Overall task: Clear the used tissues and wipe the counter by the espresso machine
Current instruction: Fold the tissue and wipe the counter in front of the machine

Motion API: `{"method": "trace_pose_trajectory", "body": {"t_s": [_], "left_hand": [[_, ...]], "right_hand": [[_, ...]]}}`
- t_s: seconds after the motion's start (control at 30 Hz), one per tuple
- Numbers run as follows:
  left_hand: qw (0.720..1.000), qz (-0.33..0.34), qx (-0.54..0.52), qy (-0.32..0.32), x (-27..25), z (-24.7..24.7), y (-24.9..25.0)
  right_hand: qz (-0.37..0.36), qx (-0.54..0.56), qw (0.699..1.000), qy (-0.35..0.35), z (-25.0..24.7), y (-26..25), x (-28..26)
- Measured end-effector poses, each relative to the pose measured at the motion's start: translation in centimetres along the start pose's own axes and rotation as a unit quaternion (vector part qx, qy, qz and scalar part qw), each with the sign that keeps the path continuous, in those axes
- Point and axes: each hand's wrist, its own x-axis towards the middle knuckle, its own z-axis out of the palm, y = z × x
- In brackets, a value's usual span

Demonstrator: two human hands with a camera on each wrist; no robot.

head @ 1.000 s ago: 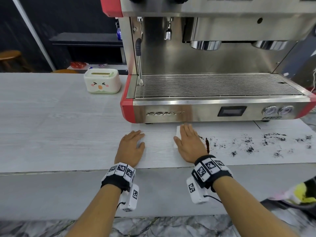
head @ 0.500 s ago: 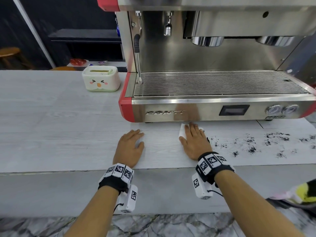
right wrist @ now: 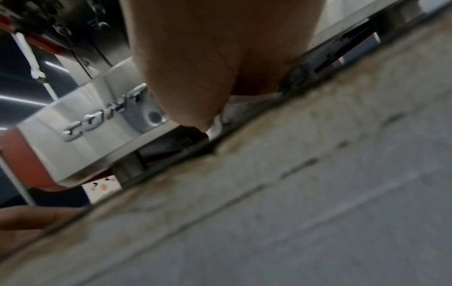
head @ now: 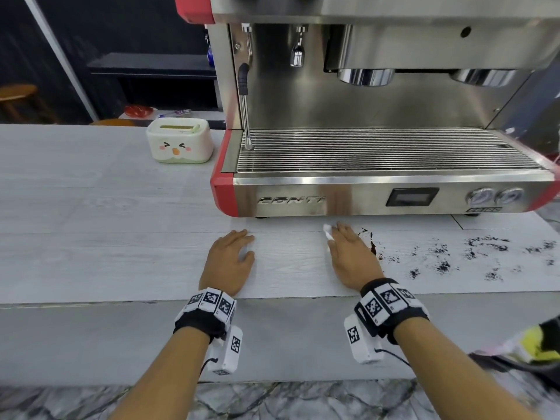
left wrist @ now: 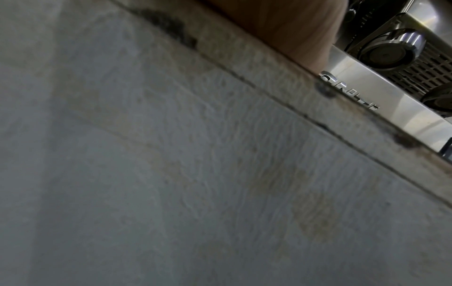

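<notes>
My right hand point(head: 348, 253) lies flat on the pale counter point(head: 106, 237) just in front of the espresso machine point(head: 378, 165), pressing a white tissue point(head: 328, 234) down; only the tissue's left edge shows past the fingers. In the right wrist view the tissue point(right wrist: 220, 120) peeks out under the palm point(right wrist: 208, 58). Dark coffee grounds point(head: 472, 256) are scattered on the counter to the right of that hand, with a thicker streak point(head: 373, 245) at its right edge. My left hand point(head: 231, 256) rests flat and empty on the counter to the left.
A white tissue box with a cartoon face point(head: 178, 144) stands left of the machine. The steam wand point(head: 245, 110) hangs over the drip tray point(head: 385, 153). A yellow and black bag point(head: 536, 344) sits low at the right, below the counter edge.
My right hand has slid the tissue slightly rightward, pushing the grounds into a streak at its edge. The left hand has stayed put.
</notes>
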Motion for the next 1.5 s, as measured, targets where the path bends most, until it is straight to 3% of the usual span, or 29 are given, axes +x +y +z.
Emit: {"method": "trace_pose_trajectory", "body": {"t_s": [0.2,0.47,0.77,1.03,1.5], "left_hand": [[1.0,0.002,0.0,-0.002,0.0,0.1,-0.1],[1.0,-0.008,-0.001,-0.006,-0.1,-0.1,0.5],[1.0,-0.01,0.013,0.0,-0.1,-0.1,0.6],[0.999,-0.003,0.036,0.009,-0.1,0.1,1.0],[0.999,-0.01,0.036,-0.002,-0.3,0.0,1.1]], "right_hand": [[-0.072,-0.015,0.997,-0.034,1.3,-2.0,-4.0],[0.02,0.093,0.995,0.017,1.3,-1.8,-3.9],[0.005,-0.065,0.998,-0.024,2.6,-0.9,-3.0],[-0.008,-0.065,0.998,-0.023,2.9,-0.3,-3.0],[0.029,-0.054,0.998,-0.02,-0.5,6.0,-3.5]]}}
